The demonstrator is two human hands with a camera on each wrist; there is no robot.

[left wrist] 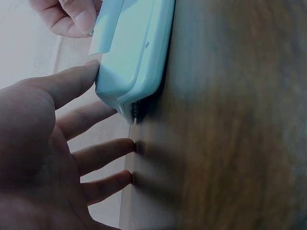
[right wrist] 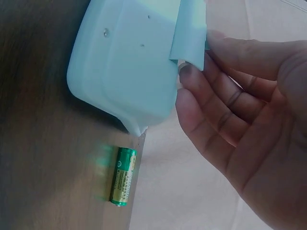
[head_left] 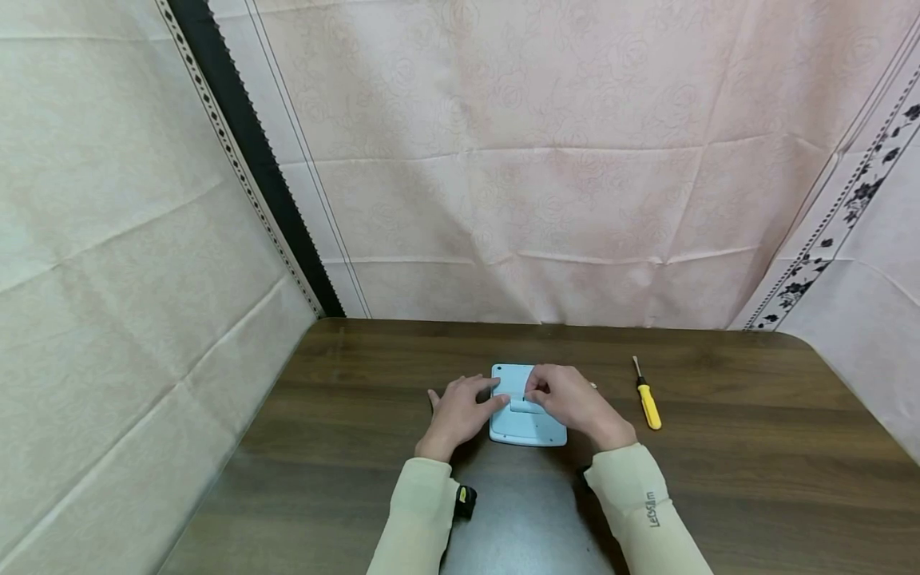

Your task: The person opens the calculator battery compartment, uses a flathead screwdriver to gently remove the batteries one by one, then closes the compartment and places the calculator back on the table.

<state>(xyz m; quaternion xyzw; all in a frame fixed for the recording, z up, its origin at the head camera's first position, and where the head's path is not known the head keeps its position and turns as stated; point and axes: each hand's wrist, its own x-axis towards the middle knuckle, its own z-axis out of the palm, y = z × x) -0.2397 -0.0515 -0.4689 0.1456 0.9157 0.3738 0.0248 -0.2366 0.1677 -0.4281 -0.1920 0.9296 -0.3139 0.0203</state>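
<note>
A light-blue plastic device [head_left: 528, 433] with rounded corners lies on the table, its face with small screw holes upward. A raised light-blue flap [right wrist: 189, 40] stands out from that face. My left hand [head_left: 460, 411] is beside the device with fingers spread; its thumb and index finger touch the left edge, and the other fingers extend past it. My right hand [head_left: 571, 395] reaches over the upper right part, pinching the flap's edge between thumb and curled fingers. A sliver of green shows by the right thumb. A green battery [right wrist: 123, 176] lies beside the device, mostly behind my right hand in the head view.
A screwdriver [head_left: 649, 406] with a yellow handle lies to the right on the brown wooden table [head_left: 755, 447]. Pale patterned cloth [head_left: 546, 200] hangs behind the table's far edge, and more cloth hangs at both sides.
</note>
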